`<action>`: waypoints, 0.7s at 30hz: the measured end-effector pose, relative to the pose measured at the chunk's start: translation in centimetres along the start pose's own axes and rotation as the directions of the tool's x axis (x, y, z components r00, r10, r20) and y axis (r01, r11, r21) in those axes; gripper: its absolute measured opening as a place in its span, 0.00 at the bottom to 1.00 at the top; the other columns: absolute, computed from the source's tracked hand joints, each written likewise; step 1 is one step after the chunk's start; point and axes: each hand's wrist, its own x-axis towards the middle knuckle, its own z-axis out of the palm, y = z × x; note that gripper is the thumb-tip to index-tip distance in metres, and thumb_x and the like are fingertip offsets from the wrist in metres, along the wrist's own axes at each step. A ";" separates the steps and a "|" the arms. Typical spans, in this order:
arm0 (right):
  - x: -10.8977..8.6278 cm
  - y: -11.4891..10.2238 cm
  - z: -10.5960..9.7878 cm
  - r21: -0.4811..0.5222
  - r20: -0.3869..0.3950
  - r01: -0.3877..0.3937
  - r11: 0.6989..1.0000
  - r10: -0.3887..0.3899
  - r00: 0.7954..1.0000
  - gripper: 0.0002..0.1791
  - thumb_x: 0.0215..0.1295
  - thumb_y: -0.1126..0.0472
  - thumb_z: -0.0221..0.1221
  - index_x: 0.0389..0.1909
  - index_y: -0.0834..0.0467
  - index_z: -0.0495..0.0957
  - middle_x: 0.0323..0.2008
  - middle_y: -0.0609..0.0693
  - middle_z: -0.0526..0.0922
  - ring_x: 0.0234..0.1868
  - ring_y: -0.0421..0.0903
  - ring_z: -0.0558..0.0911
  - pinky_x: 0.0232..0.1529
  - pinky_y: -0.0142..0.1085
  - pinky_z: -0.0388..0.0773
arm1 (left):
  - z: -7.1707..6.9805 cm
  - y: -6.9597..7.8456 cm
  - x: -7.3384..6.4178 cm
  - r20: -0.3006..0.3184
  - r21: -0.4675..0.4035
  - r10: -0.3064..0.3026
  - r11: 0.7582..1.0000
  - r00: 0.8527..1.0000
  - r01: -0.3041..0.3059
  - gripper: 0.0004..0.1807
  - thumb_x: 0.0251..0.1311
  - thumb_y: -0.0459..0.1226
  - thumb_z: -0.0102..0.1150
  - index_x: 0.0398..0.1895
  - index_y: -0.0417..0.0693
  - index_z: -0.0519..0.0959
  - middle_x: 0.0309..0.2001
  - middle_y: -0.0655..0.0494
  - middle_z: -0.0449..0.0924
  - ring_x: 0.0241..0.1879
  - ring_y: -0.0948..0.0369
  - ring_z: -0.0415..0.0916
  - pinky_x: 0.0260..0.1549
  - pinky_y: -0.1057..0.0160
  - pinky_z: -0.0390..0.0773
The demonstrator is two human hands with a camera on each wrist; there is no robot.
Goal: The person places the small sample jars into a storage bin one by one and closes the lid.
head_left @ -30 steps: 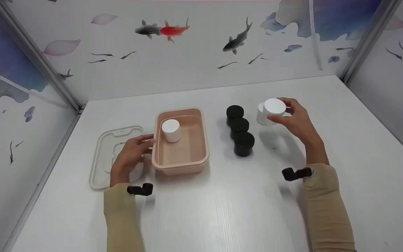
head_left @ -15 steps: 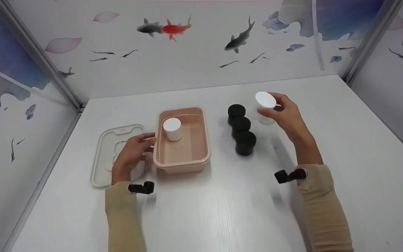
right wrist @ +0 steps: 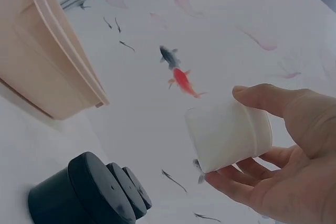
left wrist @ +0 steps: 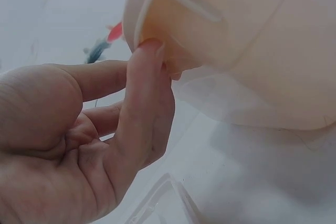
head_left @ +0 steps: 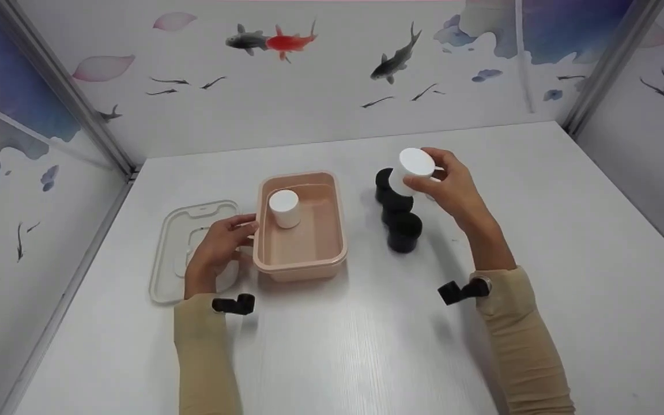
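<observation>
A pale pink plastic box [head_left: 303, 268] stands on the table, a white lidded jar [head_left: 285, 209] upright inside it. My left hand [head_left: 219, 245] holds the box's left rim; in the left wrist view bent fingers [left wrist: 142, 93] meet the rim from below. My right hand [head_left: 453, 187] grips a second white lidded jar [head_left: 411, 170] between thumb and fingers, raised and tilted, over the back of a row of black lidded jars [head_left: 404, 233]. The right wrist view shows this white jar [right wrist: 226, 135] clear of the table. A sliver of another white thing [head_left: 431, 197] shows beneath my right hand.
A translucent lid [head_left: 165, 259] lies flat left of the box, partly under my left hand. White panels [head_left: 332, 86] printed with fish close off the table's back and sides. The black jars stand between the box and my right arm.
My right hand has carried the white jar leftward and up, away from the white one behind it, and tilted it. My left hand and the box have stayed put.
</observation>
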 end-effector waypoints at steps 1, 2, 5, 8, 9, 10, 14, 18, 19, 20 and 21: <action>0.1 -0.1 0.3 -0.008 0.006 0.007 1.000 -0.006 1.000 0.40 0.62 0.54 0.68 0.73 0.55 0.62 0.66 0.53 0.68 0.66 0.47 0.72 0.60 0.39 0.71 | 0.0 0.0 0.0 0.001 0.000 -0.004 1.000 1.000 0.004 0.27 0.74 0.48 0.53 0.72 0.53 0.68 0.62 0.47 0.79 0.56 0.54 0.80 0.39 0.63 0.84; 0.1 -0.1 0.6 -0.014 0.010 0.012 1.000 -0.011 1.000 0.40 0.62 0.55 0.68 0.73 0.56 0.62 0.67 0.54 0.68 0.68 0.48 0.72 0.62 0.41 0.71 | 0.0 0.1 0.0 0.002 0.001 -0.009 1.000 1.000 0.009 0.27 0.74 0.48 0.53 0.72 0.53 0.68 0.62 0.48 0.79 0.56 0.54 0.80 0.40 0.63 0.84; 0.2 -0.4 1.7 -0.021 0.016 0.034 0.999 -0.034 0.999 0.40 0.61 0.56 0.69 0.72 0.57 0.62 0.68 0.55 0.68 0.70 0.51 0.70 0.66 0.46 0.70 | 0.0 0.1 0.1 0.001 0.000 -0.007 1.000 1.000 0.007 0.27 0.74 0.48 0.52 0.73 0.53 0.68 0.62 0.47 0.78 0.56 0.54 0.80 0.39 0.64 0.84; 0.2 -0.8 3.2 -0.022 0.029 0.040 0.999 -0.040 0.999 0.40 0.61 0.56 0.69 0.72 0.57 0.63 0.69 0.55 0.68 0.71 0.52 0.69 0.67 0.48 0.72 | -0.1 -0.1 0.1 -0.004 -0.009 -0.004 1.000 1.000 0.004 0.27 0.74 0.48 0.53 0.72 0.53 0.69 0.62 0.47 0.79 0.56 0.54 0.80 0.39 0.63 0.84; 0.2 -1.0 3.6 -0.026 0.034 0.039 0.999 -0.038 0.999 0.40 0.61 0.56 0.69 0.72 0.56 0.64 0.69 0.55 0.69 0.70 0.52 0.70 0.67 0.47 0.73 | -0.1 -0.1 0.1 -0.002 -0.008 0.001 1.000 1.000 -0.001 0.27 0.74 0.48 0.53 0.72 0.53 0.68 0.62 0.46 0.78 0.55 0.54 0.80 0.39 0.63 0.84; 0.3 -1.2 4.1 -0.025 0.039 0.035 0.999 -0.034 0.999 0.40 0.60 0.56 0.69 0.71 0.57 0.64 0.69 0.55 0.69 0.70 0.52 0.70 0.66 0.47 0.74 | -0.1 -0.2 0.1 0.001 -0.009 0.004 1.000 1.000 -0.004 0.27 0.74 0.48 0.53 0.73 0.52 0.68 0.62 0.46 0.78 0.55 0.55 0.80 0.40 0.63 0.84; 0.4 -2.0 5.5 -0.025 0.048 0.015 1.000 -0.014 0.999 0.40 0.59 0.56 0.71 0.71 0.56 0.66 0.67 0.54 0.72 0.64 0.50 0.75 0.62 0.41 0.77 | -0.1 -0.4 0.1 0.015 -0.014 0.011 1.000 1.000 -0.011 0.27 0.74 0.48 0.52 0.73 0.51 0.68 0.62 0.45 0.78 0.55 0.55 0.80 0.40 0.63 0.84; 0.7 -2.9 6.5 -0.025 0.083 0.017 1.000 -0.015 0.996 0.40 0.58 0.55 0.71 0.70 0.54 0.66 0.63 0.53 0.74 0.58 0.47 0.76 0.55 0.36 0.75 | -0.1 -0.4 0.1 0.011 -0.013 0.015 1.000 1.000 -0.014 0.27 0.74 0.48 0.52 0.73 0.51 0.68 0.62 0.44 0.78 0.55 0.54 0.80 0.38 0.65 0.83; 0.8 -3.2 6.8 -0.027 0.096 0.018 0.999 -0.015 0.995 0.40 0.58 0.54 0.71 0.70 0.54 0.66 0.63 0.53 0.74 0.58 0.47 0.76 0.53 0.35 0.75 | -0.1 -0.3 0.1 0.012 -0.010 0.013 1.000 1.000 -0.012 0.28 0.74 0.48 0.52 0.73 0.51 0.68 0.62 0.44 0.78 0.55 0.54 0.80 0.38 0.65 0.83; 0.8 -3.5 7.0 -0.027 0.110 0.018 0.999 -0.015 0.994 0.40 0.58 0.54 0.71 0.70 0.54 0.66 0.63 0.53 0.74 0.58 0.47 0.76 0.53 0.36 0.74 | -0.1 -0.3 0.1 0.012 -0.012 0.010 1.000 1.000 -0.009 0.28 0.74 0.48 0.52 0.73 0.51 0.68 0.62 0.45 0.78 0.56 0.54 0.80 0.38 0.65 0.83; 0.9 -3.8 7.2 -0.032 0.123 0.017 0.999 -0.013 0.992 0.40 0.58 0.53 0.71 0.71 0.54 0.66 0.63 0.53 0.74 0.59 0.47 0.76 0.53 0.37 0.74 | -0.1 -0.2 0.1 0.010 -0.015 0.006 1.000 1.000 -0.006 0.28 0.74 0.48 0.53 0.73 0.52 0.68 0.62 0.45 0.78 0.56 0.54 0.80 0.38 0.65 0.84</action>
